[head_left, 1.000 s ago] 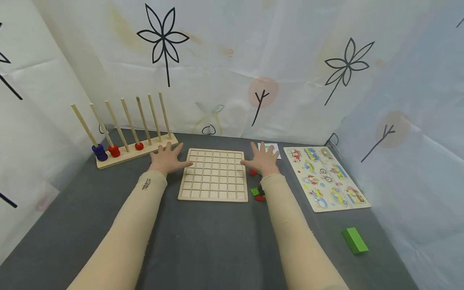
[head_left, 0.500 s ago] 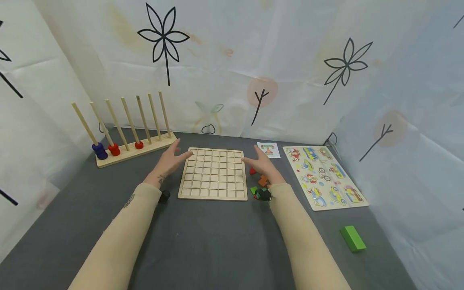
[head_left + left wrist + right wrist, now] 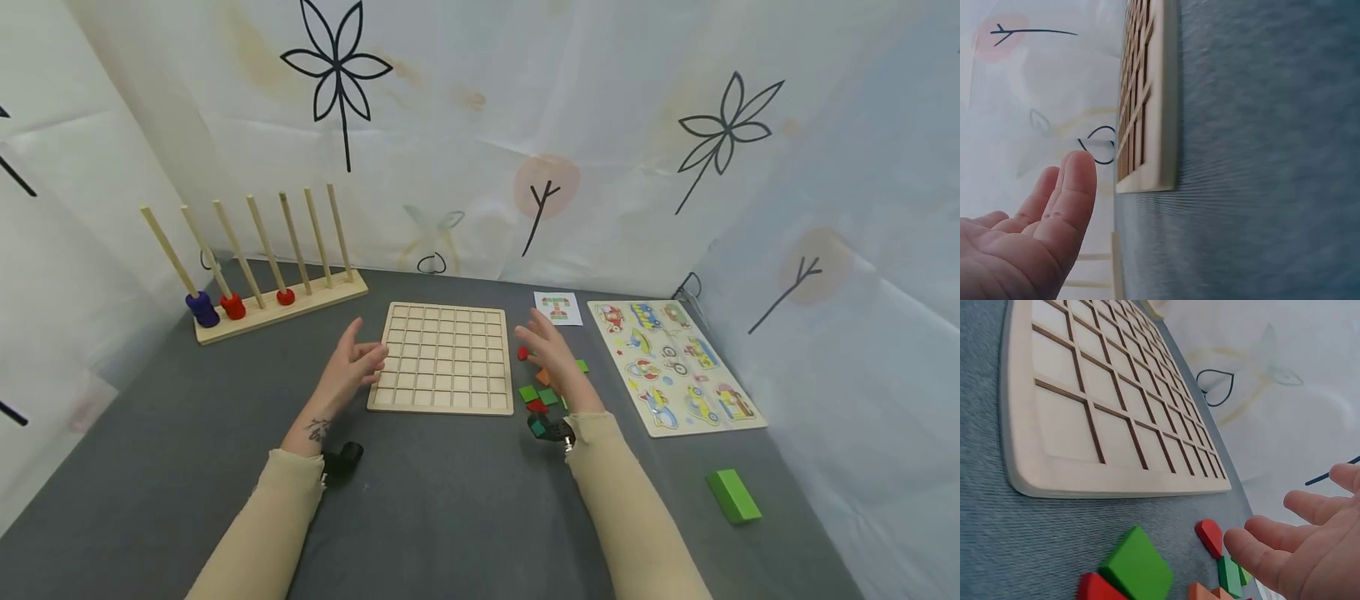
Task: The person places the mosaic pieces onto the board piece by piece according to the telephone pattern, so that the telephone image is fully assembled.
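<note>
A flat wooden grid board (image 3: pixel 442 358) lies mid-table between the two hands. My left hand (image 3: pixel 347 367) hovers at the board's left edge, fingers loosely bent and holding nothing; in the left wrist view its fingers (image 3: pixel 1075 194) stand apart from the board's corner. My right hand (image 3: pixel 553 354) is raised over a small group of coloured wooden pieces to the right of the board. It also holds nothing. In the right wrist view a green block (image 3: pixel 1138 565), a red rounded piece (image 3: pixel 1210 537) and several others lie below the relaxed fingers (image 3: pixel 1260 550).
A wooden stand with upright pegs (image 3: pixel 281 312) and a few blue and red beads stands at the back left. A small picture card (image 3: pixel 558 308) lies behind the right hand. Farther right are a vehicle puzzle board (image 3: pixel 671 367) and a green block (image 3: pixel 733 496).
Both hands have drawn back toward the body from the board's far sides, their spread fingers now bent more loosely. More coloured pieces show by the right hand, and the picture card is uncovered.
</note>
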A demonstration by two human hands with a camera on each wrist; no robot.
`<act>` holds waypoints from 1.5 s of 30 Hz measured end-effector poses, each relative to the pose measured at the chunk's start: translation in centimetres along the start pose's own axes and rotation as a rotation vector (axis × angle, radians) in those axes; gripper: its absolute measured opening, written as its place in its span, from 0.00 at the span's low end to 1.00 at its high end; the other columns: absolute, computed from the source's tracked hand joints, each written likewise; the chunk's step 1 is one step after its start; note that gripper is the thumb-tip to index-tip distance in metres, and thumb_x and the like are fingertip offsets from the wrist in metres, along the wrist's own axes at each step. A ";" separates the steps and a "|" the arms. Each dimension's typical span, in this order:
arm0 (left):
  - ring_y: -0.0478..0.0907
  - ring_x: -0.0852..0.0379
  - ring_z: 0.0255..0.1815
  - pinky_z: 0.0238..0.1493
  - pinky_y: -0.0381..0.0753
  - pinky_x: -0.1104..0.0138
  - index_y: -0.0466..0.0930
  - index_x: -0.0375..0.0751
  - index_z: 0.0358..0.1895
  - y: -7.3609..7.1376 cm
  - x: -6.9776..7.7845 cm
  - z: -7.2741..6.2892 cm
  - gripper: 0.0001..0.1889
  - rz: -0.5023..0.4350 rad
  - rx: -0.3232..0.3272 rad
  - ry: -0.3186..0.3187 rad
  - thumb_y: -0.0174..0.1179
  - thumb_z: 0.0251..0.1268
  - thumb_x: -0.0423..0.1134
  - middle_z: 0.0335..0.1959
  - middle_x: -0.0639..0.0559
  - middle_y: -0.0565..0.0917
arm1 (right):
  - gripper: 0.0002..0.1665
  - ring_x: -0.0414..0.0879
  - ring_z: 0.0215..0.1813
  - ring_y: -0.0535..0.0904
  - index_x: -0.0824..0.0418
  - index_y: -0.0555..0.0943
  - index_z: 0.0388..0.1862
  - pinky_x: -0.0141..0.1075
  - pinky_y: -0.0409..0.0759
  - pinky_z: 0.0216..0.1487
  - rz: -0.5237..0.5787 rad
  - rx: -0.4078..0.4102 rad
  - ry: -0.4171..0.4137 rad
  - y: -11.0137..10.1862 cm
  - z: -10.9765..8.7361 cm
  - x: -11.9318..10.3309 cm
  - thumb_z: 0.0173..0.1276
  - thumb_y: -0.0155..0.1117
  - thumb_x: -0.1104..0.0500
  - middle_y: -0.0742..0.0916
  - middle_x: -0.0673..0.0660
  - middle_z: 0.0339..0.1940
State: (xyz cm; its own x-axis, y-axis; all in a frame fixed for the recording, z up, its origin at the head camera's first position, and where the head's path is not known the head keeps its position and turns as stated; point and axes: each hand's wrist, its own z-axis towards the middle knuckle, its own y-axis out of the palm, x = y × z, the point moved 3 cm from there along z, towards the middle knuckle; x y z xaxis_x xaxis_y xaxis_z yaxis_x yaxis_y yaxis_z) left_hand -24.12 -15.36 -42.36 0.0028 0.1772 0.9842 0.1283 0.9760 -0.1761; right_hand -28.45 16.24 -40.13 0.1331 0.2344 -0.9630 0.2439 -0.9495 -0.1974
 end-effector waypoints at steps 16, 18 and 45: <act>0.78 0.52 0.40 0.38 0.78 0.62 0.32 0.42 0.74 -1.0 -2.6 0.4 0.56 0.257 -0.030 -0.120 0.65 0.53 0.54 0.52 0.33 0.75 | 0.41 0.64 0.68 0.61 0.54 0.42 0.76 0.56 0.61 0.64 0.076 0.032 -0.024 -0.8 -0.7 1.8 0.71 0.50 0.55 0.57 0.66 0.73; 0.78 0.51 0.38 0.37 0.78 0.61 0.33 0.41 0.74 -1.1 -2.7 0.5 0.57 0.268 -0.041 -0.121 0.67 0.51 0.53 0.51 0.33 0.74 | 0.42 0.65 0.66 0.63 0.54 0.42 0.76 0.55 0.63 0.62 0.089 0.039 -0.030 -1.1 -0.8 1.9 0.71 0.51 0.55 0.58 0.67 0.72; 0.67 0.55 0.22 0.24 0.66 0.65 0.55 0.31 0.69 -0.8 -3.7 0.7 0.50 0.570 -0.165 -0.158 0.74 0.41 0.42 0.25 0.47 0.75 | 0.49 0.39 0.16 0.61 0.57 0.48 0.75 0.35 0.65 0.25 -0.227 0.148 0.080 -6.4 -2.8 4.1 0.61 0.64 0.58 0.73 0.49 0.17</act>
State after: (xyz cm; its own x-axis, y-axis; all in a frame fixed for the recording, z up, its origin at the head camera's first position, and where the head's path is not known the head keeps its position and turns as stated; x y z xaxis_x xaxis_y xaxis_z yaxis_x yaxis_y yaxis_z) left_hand -24.96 -16.74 -45.88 -0.0295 0.6946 0.7188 0.3017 0.6917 -0.6561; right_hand -26.78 23.88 -42.32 0.1677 0.4548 -0.8747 0.1343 -0.8895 -0.4368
